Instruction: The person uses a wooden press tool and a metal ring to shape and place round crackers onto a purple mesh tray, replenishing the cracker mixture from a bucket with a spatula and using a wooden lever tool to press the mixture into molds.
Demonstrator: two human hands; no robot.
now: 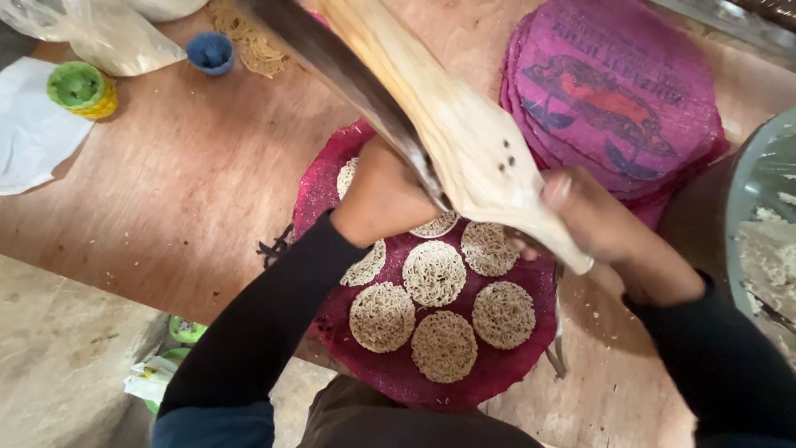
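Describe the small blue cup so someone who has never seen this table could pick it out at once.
Start at the brown wooden table and look to its far left edge. Between a clear plastic bag and a loose heap of pale noodles stands the blue cup. The only other cup, the green and yellow cup, stands nearer the white cloth.

Both hands raised — left hand (383,199) fisted, right hand (601,220) curled.
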